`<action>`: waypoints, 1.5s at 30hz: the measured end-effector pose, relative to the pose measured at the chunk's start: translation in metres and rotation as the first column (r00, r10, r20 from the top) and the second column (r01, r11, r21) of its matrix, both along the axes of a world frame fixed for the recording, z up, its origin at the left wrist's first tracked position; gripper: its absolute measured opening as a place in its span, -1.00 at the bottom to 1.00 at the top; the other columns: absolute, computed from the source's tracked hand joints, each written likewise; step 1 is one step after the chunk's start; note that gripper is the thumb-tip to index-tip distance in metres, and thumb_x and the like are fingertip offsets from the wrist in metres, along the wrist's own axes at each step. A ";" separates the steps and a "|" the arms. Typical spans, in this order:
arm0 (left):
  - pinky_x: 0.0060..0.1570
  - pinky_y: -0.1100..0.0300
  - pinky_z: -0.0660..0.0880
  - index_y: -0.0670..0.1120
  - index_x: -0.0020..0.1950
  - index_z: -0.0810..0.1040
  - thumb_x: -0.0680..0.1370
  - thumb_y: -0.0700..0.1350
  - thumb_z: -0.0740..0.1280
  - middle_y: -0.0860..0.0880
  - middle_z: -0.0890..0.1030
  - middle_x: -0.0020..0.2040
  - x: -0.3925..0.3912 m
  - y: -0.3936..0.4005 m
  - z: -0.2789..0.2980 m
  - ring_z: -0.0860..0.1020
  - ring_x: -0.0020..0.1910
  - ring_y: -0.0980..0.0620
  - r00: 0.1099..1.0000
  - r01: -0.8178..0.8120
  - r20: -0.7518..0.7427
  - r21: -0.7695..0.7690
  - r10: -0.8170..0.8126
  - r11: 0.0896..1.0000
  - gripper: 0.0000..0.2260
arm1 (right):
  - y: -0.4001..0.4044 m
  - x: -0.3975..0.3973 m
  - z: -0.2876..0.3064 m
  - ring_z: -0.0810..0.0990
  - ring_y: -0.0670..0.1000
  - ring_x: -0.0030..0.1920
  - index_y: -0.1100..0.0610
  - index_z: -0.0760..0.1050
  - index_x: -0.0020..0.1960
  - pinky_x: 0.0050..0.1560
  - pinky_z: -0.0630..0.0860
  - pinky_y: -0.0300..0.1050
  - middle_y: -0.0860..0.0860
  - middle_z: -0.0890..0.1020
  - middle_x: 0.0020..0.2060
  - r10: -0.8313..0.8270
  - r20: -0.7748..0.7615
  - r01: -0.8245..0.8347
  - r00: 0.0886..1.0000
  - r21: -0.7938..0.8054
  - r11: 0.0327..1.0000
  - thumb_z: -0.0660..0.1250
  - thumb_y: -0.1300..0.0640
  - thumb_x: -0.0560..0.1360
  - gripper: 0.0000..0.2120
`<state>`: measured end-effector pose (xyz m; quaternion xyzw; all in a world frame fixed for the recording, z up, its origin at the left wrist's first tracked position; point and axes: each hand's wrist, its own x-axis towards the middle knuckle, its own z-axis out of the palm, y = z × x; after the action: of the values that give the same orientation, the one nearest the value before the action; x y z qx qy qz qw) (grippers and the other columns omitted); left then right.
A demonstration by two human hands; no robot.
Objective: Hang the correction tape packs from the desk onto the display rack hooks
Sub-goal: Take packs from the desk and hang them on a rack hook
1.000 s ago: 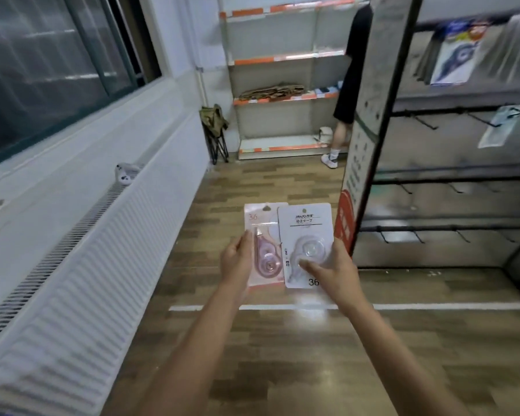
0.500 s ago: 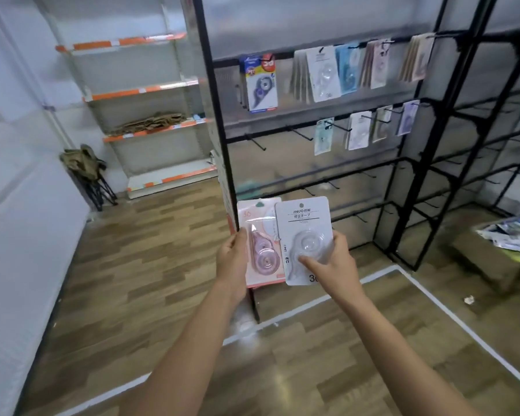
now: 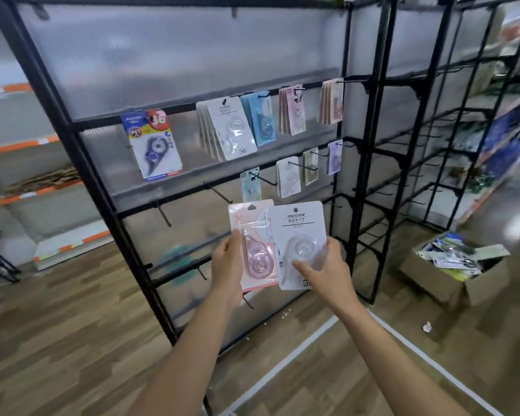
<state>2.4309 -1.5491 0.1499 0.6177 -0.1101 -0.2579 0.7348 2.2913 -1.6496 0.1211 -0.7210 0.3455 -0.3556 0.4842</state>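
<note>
The black display rack (image 3: pixel 192 163) fills your view, its upper hooks already carrying packs and a bare hook (image 3: pixel 221 193) free just above what you hold. Your left hand (image 3: pixel 227 265) pinches the pink pack (image 3: pixel 254 244) and your right hand (image 3: pixel 327 265) grips the white pack (image 3: pixel 299 244), edges overlapping (so one could snag the other and slip as you reach). The white pack's hang hole looks small, the pink pack's right side is covered, and the worktop isn't visible.
</note>
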 end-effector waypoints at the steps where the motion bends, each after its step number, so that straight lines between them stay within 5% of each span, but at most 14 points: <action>1: -0.12 -0.06 0.60 -0.07 -0.09 0.59 0.59 0.06 0.27 -0.15 0.68 -0.11 0.004 -0.017 0.002 0.66 -0.20 -0.10 1.000 0.007 0.007 0.004 -0.007 1.000 -0.77 | -0.015 0.003 0.001 0.52 -0.04 0.00 0.03 0.26 0.21 -0.10 0.40 -0.19 -0.11 0.52 -0.02 -0.012 0.006 0.012 1.000 0.007 1.000 0.47 0.08 0.40 -0.49; 5: 0.08 -0.23 0.55 -0.07 -0.13 0.58 0.59 0.06 0.25 -0.24 0.66 -0.03 0.015 -0.077 0.010 0.64 -0.03 -0.23 0.999 0.038 0.036 0.021 -0.039 0.999 -0.75 | -0.068 0.015 0.003 0.48 -0.09 -0.03 0.08 0.26 0.28 -0.22 0.35 -0.39 -0.12 0.50 -0.02 -0.057 0.022 0.057 0.998 -0.014 0.998 0.48 0.08 0.40 -0.43; 8: 0.13 -0.18 0.53 -0.05 -0.05 0.61 0.61 0.06 0.23 -0.16 0.68 -0.02 0.024 -0.125 0.015 0.63 0.04 -0.19 0.996 0.042 0.075 0.017 -0.043 0.999 -0.75 | -0.114 0.022 0.006 0.47 -0.09 -0.02 0.07 0.27 0.24 -0.21 0.36 -0.34 -0.12 0.48 -0.01 -0.072 0.041 0.073 0.997 -0.017 0.997 0.47 0.08 0.40 -0.47; 13: -0.29 0.14 0.62 -0.05 -0.13 0.60 0.60 0.06 0.24 -0.05 0.70 -0.24 0.031 -0.205 0.018 0.67 -0.28 0.01 0.992 0.051 0.113 -0.014 -0.049 0.999 -0.75 | -0.198 0.033 0.013 0.49 -0.01 0.02 0.12 0.29 0.24 -0.06 0.41 -0.13 -0.10 0.47 0.01 -0.067 0.041 0.069 0.997 -0.053 0.996 0.44 0.11 0.42 -0.52; 19: -0.34 0.15 0.60 -0.07 -0.13 0.61 0.59 0.05 0.27 -0.03 0.70 -0.26 0.032 -0.293 0.021 0.66 -0.32 0.01 0.979 -0.020 0.204 -0.019 0.024 1.000 -0.76 | -0.296 0.040 0.020 0.45 -0.11 -0.07 0.04 0.29 0.20 -0.20 0.32 -0.26 -0.18 0.46 -0.05 -0.006 0.017 0.007 1.000 -0.081 0.997 0.44 0.10 0.42 -0.55; 22: -0.21 -0.01 0.61 -0.06 -0.15 0.61 0.59 0.05 0.26 -0.07 0.69 -0.26 0.035 -0.317 0.014 0.67 -0.27 -0.09 0.966 -0.107 0.238 0.012 0.101 0.994 -0.75 | -0.330 0.049 0.013 0.48 -0.16 -0.10 -0.05 0.28 0.08 -0.27 0.36 -0.47 -0.27 0.45 -0.10 0.062 0.016 -0.061 0.998 -0.051 0.997 0.47 0.09 0.40 -0.59; 26: -0.05 -0.22 0.56 -0.10 -0.14 0.56 0.61 0.05 0.24 -0.28 0.62 -0.13 0.050 -0.333 0.001 0.59 -0.10 -0.35 0.937 -0.226 0.294 0.091 0.191 0.970 -0.73 | -0.354 0.069 -0.007 0.55 -0.13 -0.06 -0.08 0.32 0.08 -0.14 0.46 -0.22 -0.27 0.51 -0.13 0.144 -0.031 -0.142 0.989 0.054 0.988 0.47 0.06 0.39 -0.60; 30: -0.35 0.28 0.51 -0.06 -0.13 0.54 0.62 0.03 0.22 -0.02 0.63 -0.22 0.079 -0.348 -0.007 0.61 -0.25 0.09 0.875 -0.325 0.416 0.125 0.248 0.937 -0.77 | -0.375 0.094 -0.023 0.54 -0.16 -0.09 -0.05 0.34 0.05 -0.16 0.45 -0.23 -0.24 0.53 -0.12 0.198 -0.061 -0.191 0.978 0.114 0.975 0.47 0.08 0.39 -0.64; 32: -0.43 0.40 0.44 -0.07 -0.10 0.54 0.62 0.05 0.20 0.01 0.62 -0.21 0.091 -0.356 -0.011 0.59 -0.27 0.14 0.836 -0.367 0.487 0.152 0.254 0.918 -0.76 | -0.383 0.104 -0.034 0.55 -0.20 -0.10 -0.03 0.35 0.03 -0.23 0.43 -0.30 -0.18 0.56 -0.09 0.228 -0.069 -0.216 0.971 0.155 0.964 0.46 0.11 0.39 -0.66; 37: -0.37 0.31 0.39 -0.05 -0.13 0.52 0.62 0.04 0.21 0.02 0.59 -0.23 0.114 -0.384 -0.020 0.54 -0.27 0.13 0.776 -0.450 0.557 0.159 0.297 0.879 -0.77 | -0.404 0.127 -0.053 0.56 -0.22 -0.12 0.04 0.37 0.01 -0.33 0.43 -0.42 -0.09 0.59 -0.06 0.270 -0.091 -0.250 0.959 0.184 0.951 0.46 0.18 0.40 -0.68; 45: -0.51 0.48 0.35 0.03 -0.24 0.45 0.61 0.05 0.23 0.06 0.56 -0.30 0.131 -0.407 -0.027 0.53 -0.39 0.32 0.775 -0.502 0.526 0.173 0.351 0.848 -0.75 | -0.428 0.152 -0.075 0.53 -0.15 -0.15 0.10 0.34 0.01 -0.37 0.37 -0.43 -0.09 0.55 -0.12 0.303 -0.127 -0.279 0.944 0.180 0.943 0.47 0.16 0.38 -0.66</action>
<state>2.5622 -1.9563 0.1231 0.7753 -0.1011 0.0634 0.6203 2.4434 -2.0772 0.0463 -0.7481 0.2984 -0.1948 0.5598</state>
